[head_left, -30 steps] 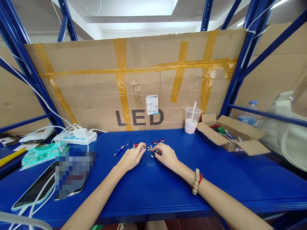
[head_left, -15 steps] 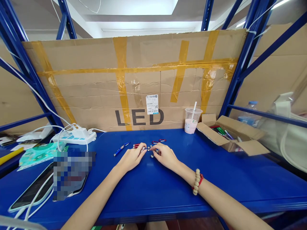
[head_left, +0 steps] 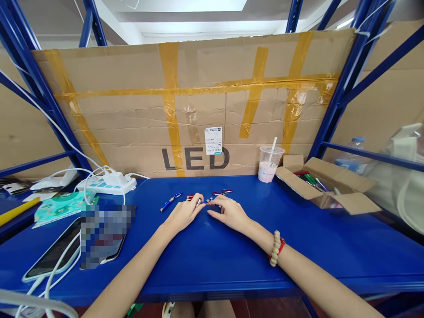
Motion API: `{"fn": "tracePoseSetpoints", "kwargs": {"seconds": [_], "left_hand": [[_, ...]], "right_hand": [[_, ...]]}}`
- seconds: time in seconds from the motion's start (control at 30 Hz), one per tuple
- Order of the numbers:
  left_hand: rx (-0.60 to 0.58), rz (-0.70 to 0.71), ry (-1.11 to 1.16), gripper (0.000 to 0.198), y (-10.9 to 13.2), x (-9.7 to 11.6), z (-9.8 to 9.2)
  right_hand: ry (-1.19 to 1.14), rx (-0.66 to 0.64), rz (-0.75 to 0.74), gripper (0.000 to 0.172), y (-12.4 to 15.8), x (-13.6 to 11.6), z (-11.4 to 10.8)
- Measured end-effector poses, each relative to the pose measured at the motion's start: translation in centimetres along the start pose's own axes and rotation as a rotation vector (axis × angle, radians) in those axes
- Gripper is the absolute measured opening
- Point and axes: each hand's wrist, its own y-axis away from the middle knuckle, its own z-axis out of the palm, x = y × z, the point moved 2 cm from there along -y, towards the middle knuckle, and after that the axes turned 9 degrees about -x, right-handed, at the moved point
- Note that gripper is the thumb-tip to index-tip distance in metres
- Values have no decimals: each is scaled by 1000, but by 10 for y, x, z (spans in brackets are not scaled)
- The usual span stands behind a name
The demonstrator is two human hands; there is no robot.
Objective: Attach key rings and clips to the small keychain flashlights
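Note:
My left hand [head_left: 185, 213] is closed around a small shiny metal tube [head_left: 198, 202], only its end showing past the fingers. Behind those fingers lies a red metal tube [head_left: 190, 197], partly hidden. My right hand [head_left: 230, 212] holds nothing visible; its thumb and index finger are apart, over the table beside several small silver discs [head_left: 208, 201]. Two small red clips [head_left: 227, 191] rest just beyond the right fingers. To the left of my left hand, a slim blue metal tube [head_left: 170, 202] lies at a slant on the blue table [head_left: 198, 260].
On the left are a phone [head_left: 54, 251] with white cables, a blurred-out flat item [head_left: 104, 234] and a power strip [head_left: 109, 184]. A lidded drink cup [head_left: 267, 170] and an open cardboard box [head_left: 326, 187] with pens stand back right. A taped cardboard sheet [head_left: 139, 128] closes off the back.
My right thumb and index finger have spread from a pinch near the discs. My left hand keeps its hold on the tube. The whole view has shifted slightly.

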Motion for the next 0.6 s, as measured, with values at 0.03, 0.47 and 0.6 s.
{"fn": "tracePoseSetpoints", "kwargs": {"seconds": [0.03,0.47,0.6], "left_hand": [[2,3,-1,28,0,0,0],[-3,0,-15,24,1,2,-2],[-41,5,-93,30,-1,1,-1]], "right_hand": [[15,-27,-31,32,1,0,1],[80,-37,-40,25,0,4,1],[84,-41,-20,20,0,4,0]]}}
